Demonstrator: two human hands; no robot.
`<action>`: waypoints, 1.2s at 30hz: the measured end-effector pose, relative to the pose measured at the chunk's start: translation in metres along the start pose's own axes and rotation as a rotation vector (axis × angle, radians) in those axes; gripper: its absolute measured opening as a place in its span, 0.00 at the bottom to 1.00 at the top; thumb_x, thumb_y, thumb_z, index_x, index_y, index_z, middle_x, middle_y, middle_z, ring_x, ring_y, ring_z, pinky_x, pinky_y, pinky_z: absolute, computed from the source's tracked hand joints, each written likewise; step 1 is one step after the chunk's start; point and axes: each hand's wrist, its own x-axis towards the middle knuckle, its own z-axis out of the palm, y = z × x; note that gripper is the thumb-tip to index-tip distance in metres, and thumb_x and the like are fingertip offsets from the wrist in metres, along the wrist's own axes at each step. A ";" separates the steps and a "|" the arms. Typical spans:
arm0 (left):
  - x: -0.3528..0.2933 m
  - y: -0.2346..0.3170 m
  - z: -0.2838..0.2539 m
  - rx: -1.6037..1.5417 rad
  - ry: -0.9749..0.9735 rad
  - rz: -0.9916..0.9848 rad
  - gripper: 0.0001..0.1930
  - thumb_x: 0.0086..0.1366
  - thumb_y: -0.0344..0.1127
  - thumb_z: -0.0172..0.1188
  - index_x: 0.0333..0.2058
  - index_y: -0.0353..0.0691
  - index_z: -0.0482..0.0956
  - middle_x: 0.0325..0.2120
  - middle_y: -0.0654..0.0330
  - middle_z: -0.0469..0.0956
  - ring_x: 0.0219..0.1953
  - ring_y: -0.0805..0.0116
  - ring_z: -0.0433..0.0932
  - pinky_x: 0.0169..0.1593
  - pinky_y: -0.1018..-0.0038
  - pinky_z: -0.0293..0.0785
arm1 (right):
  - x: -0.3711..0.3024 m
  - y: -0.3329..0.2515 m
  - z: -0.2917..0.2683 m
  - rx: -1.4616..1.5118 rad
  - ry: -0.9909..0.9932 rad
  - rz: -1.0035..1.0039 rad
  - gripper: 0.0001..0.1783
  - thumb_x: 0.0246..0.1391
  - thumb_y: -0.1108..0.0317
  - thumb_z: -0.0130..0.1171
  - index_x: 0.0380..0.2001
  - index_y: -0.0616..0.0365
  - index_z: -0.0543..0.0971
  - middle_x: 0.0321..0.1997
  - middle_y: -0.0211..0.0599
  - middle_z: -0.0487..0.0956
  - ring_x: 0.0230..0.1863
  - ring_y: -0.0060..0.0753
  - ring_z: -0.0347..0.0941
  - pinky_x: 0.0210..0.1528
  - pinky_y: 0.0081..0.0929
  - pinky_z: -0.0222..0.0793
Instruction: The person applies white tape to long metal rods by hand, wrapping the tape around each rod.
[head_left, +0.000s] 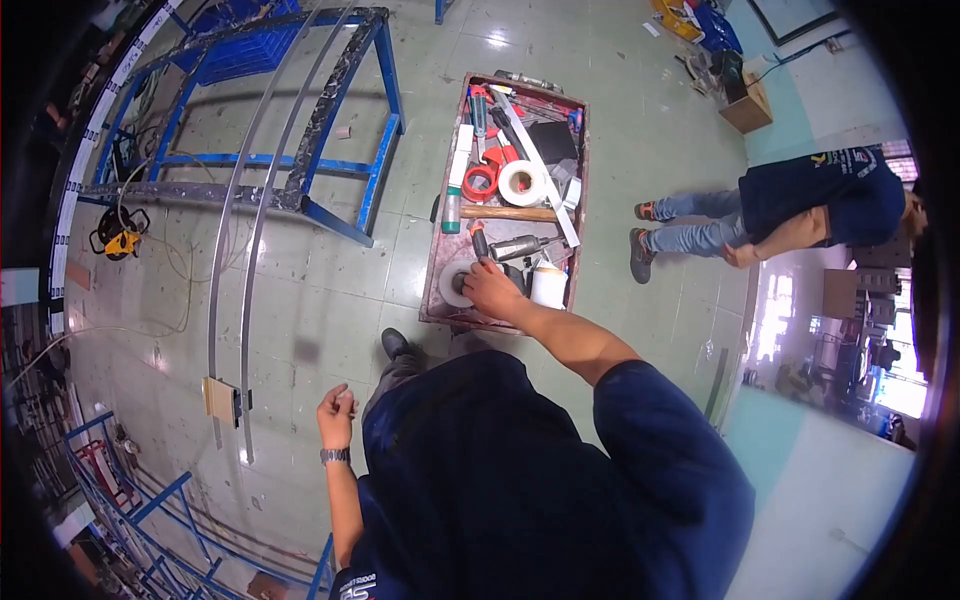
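My right hand (494, 292) reaches down into the near end of a red-rimmed tool tray (431, 262). Its fingers are bent together over a dark thing at the middle of a pale tape roll (449, 281); what they grip is hidden. Just beyond the fingertips lies a tool with an orange and black handle (478, 238). A grey power tool (515, 248) and a white cylindrical roll (549, 287) lie to the right of the hand. My left hand (336, 412), with a watch above it, hangs over the floor, loosely curled, fingers apart, holding nothing I can see.
Farther up the tray are a wooden handle (508, 213), a white tape roll (521, 184), a red tape dispenser (479, 182) and a green-and-white tube (451, 211). Blue metal frame (385, 150) and long metal strips (262, 220) stand left. Another person (800, 205) stands right.
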 end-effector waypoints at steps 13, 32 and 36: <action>-0.016 0.207 0.146 0.082 -0.246 0.465 0.33 0.63 0.39 0.74 0.64 0.36 0.75 0.60 0.48 0.77 0.53 0.65 0.80 0.54 0.70 0.78 | -0.062 -0.005 -0.087 2.064 0.092 0.535 0.17 0.65 0.67 0.64 0.54 0.62 0.82 0.49 0.32 0.85 0.46 0.21 0.78 0.47 0.26 0.74; -0.036 0.258 0.199 0.406 -0.071 1.204 0.14 0.58 0.35 0.72 0.43 0.42 0.88 0.46 0.60 0.83 0.51 0.55 0.79 0.57 0.60 0.72 | -0.090 -0.033 -0.121 1.176 0.355 0.479 0.30 0.46 0.59 0.80 0.50 0.62 0.83 0.51 0.47 0.77 0.56 0.47 0.72 0.57 0.38 0.72; -0.035 0.251 0.200 0.447 -0.010 1.190 0.06 0.61 0.32 0.68 0.37 0.41 0.86 0.38 0.60 0.82 0.43 0.56 0.80 0.52 0.60 0.72 | -0.088 -0.036 -0.130 1.045 0.369 0.423 0.30 0.42 0.66 0.82 0.49 0.64 0.83 0.53 0.45 0.76 0.56 0.43 0.70 0.57 0.33 0.71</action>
